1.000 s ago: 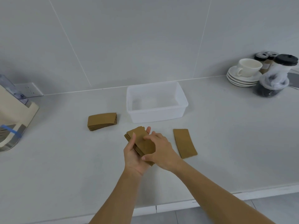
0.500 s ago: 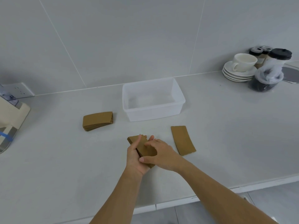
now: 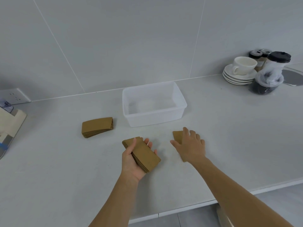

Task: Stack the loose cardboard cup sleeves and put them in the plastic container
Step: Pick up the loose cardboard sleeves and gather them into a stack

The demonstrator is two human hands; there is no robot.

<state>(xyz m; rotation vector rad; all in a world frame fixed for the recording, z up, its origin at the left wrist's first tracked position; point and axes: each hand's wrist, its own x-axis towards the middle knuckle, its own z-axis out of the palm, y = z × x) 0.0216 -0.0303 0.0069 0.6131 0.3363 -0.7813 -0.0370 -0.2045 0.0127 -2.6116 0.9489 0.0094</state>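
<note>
White counter (image 3: 229, 136), tub (image 3: 154, 104) empty at the back. My left hand (image 3: 134, 159) grips a stack (image 3: 142, 153); my right hand (image 3: 190, 145) lies flat, fingers spread, on the loose sleeve (image 3: 177, 135). I'd slide it to the edge, pinch, then square it on top.

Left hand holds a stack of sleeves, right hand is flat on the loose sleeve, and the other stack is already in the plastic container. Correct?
Not quite. The head view shows the other stack lying on the counter, left of the plastic container, which holds no sleeves. The rest stands: the left hand holds a stack of sleeves, and the right hand is flat on the loose sleeve.
</note>
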